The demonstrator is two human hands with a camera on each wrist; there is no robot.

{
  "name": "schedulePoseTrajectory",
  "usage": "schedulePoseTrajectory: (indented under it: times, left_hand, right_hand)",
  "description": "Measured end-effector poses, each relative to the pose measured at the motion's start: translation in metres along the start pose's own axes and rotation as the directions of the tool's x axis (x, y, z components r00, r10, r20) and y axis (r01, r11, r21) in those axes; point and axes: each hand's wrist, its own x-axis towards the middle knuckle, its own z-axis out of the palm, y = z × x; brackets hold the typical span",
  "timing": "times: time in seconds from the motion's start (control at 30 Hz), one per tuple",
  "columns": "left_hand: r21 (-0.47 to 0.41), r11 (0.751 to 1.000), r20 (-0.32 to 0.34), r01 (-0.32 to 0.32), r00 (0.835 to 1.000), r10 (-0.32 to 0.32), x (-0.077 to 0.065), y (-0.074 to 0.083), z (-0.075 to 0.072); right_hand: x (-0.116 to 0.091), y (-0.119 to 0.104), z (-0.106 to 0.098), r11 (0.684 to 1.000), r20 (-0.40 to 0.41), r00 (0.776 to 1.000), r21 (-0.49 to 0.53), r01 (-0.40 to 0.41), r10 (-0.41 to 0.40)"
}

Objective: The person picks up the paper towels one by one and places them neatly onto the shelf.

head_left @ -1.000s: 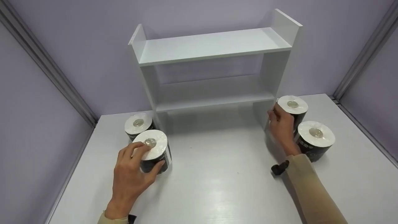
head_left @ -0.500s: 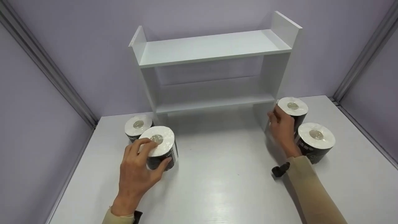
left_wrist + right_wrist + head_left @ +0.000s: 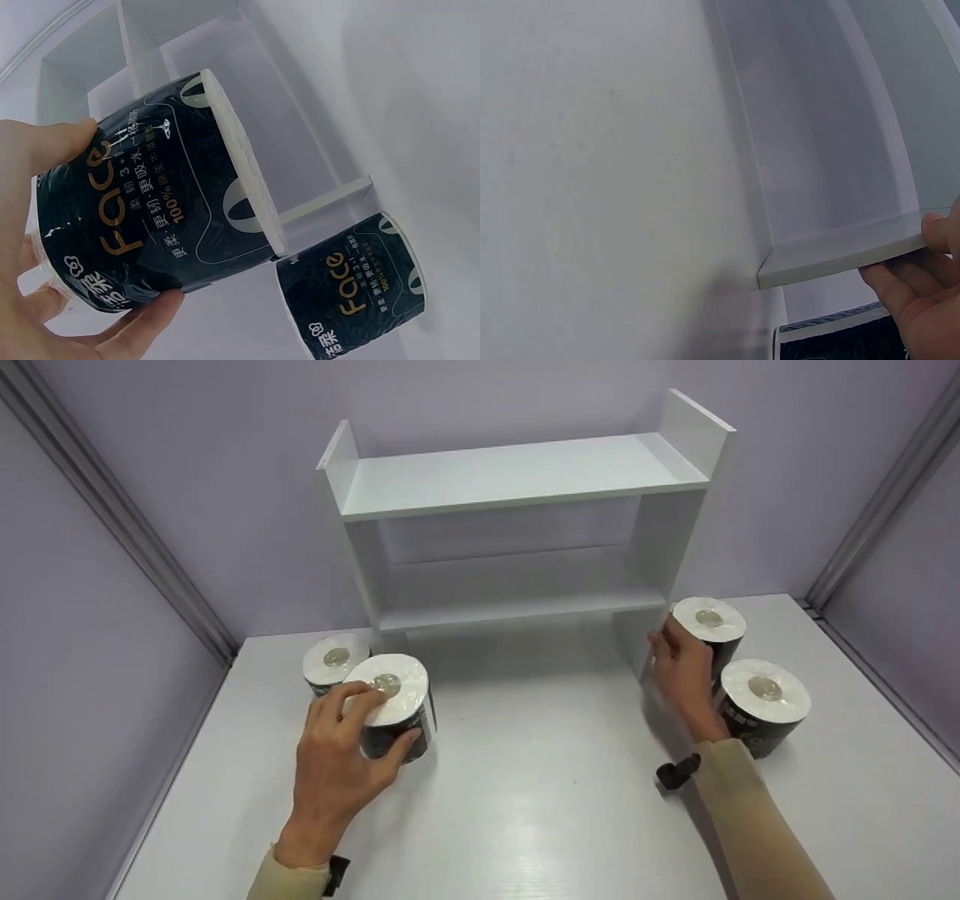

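My left hand (image 3: 337,761) grips a wrapped toilet roll (image 3: 409,694), fingers over its top and far side, thumb on the near side. The left wrist view shows this roll's dark label (image 3: 172,195) printed "Face", with thumb and fingers on either side of its wrapper. A second toilet roll (image 3: 337,651) stands behind it on the table, left of a white shelf unit (image 3: 517,476). At the unit's right side, my right hand (image 3: 684,679) pinches the front edge of the side panel (image 3: 832,264), thumb on one face and fingers on the other.
Two more toilet rolls stand right of the unit, a back roll (image 3: 724,619) beside my right hand and a front roll (image 3: 776,694) near my wrist. The white table (image 3: 517,810) meets the lilac back wall (image 3: 495,397), with metal posts (image 3: 142,547) at the corners.
My left hand has carried its toilet roll a little to the right and away from me. The right hand has kept its hold on the side panel.
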Motion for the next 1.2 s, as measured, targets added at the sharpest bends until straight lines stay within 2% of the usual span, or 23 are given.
schedulePoseTrajectory:
  times: [0.13,0.4,0.63,1.2]
  left_hand:
    - [-0.002,1.000,0.006,0.001,1.000,-0.001,0.001,0.001,0.001]
    - [-0.008,1.000,0.007,-0.002,1.000,0.002,0.008,0.001,0.002]
    - [-0.017,1.000,0.008,0.000,1.000,0.000,0.012,0.003,0.004]
    - [-0.033,0.999,0.009,-0.015,1.000,0.015,0.028,0.012,0.013]
  right_hand:
    - [-0.001,0.001,0.000,1.000,-0.003,1.000,0.001,0.000,0.000]
    - [-0.001,0.005,0.000,0.998,-0.050,0.997,-0.013,0.059,-0.059]
    - [0.001,0.004,0.001,0.997,-0.041,0.996,-0.020,0.078,-0.079]
    - [0.001,0.004,0.003,0.998,-0.040,0.997,-0.012,0.065,-0.065]
